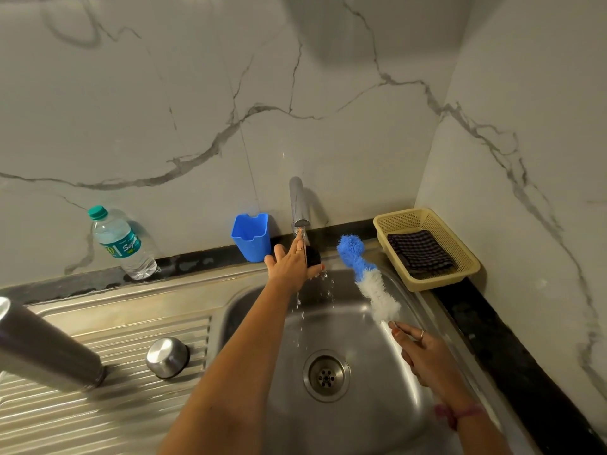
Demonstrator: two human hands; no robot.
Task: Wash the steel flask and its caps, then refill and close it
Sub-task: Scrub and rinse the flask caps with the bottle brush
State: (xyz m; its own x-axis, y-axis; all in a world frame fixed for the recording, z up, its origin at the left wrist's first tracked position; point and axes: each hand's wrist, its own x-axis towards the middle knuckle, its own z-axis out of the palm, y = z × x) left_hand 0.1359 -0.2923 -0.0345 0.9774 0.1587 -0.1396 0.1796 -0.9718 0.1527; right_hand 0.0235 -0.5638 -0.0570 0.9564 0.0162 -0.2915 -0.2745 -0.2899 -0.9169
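My left hand (290, 262) holds a small black inner cap (312, 256) under the running tap (299, 205), and water drips off it into the sink (328, 323). My right hand (423, 354) grips the handle of a blue and white bottle brush (364, 274), whose fluffy head points up toward the back of the basin. The steel flask (42, 353) lies on its side on the ribbed drainboard at the left. A steel outer cap (167, 357) stands beside it on the drainboard.
A plastic water bottle (121, 244) stands on the black ledge at the left. A blue cup (251, 236) hangs by the tap. A beige basket (427, 247) with a dark checked cloth sits in the right corner. The drain (326, 376) lies at the basin's centre.
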